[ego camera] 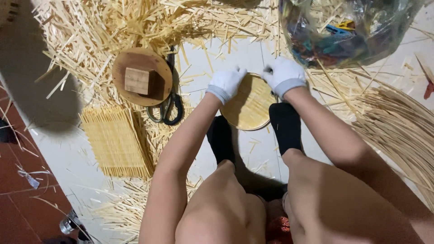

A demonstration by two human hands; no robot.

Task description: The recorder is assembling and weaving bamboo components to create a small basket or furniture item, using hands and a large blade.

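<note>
woven round bamboo tray point(249, 106) lies on the pale floor point(199, 63) just ahead of the person's black-socked feet point(285, 129), and everything else can be placed from it. both hands wear white gloves and sit on the tray's far rim: the left hand point(227, 82) is clenched over the upper left edge, the right hand point(282, 74) is clenched over the upper right edge, so the two are about equally near and the tray hangs between them toward the knees. being round, the tray has no clear long axis; its woven strips run roughly away from the person. left of the tray lie black scissors point(168, 106), then a round wooden board point(142, 77) carrying a small wooden block point(136, 80), with a flat woven mat point(118, 140) below them. loose bamboo slivers point(113, 27) heap beyond the tray, a clear plastic bag point(348, 31) sits up and to its right, and a sheaf of long strips point(402, 131) fans out on its right.
</note>
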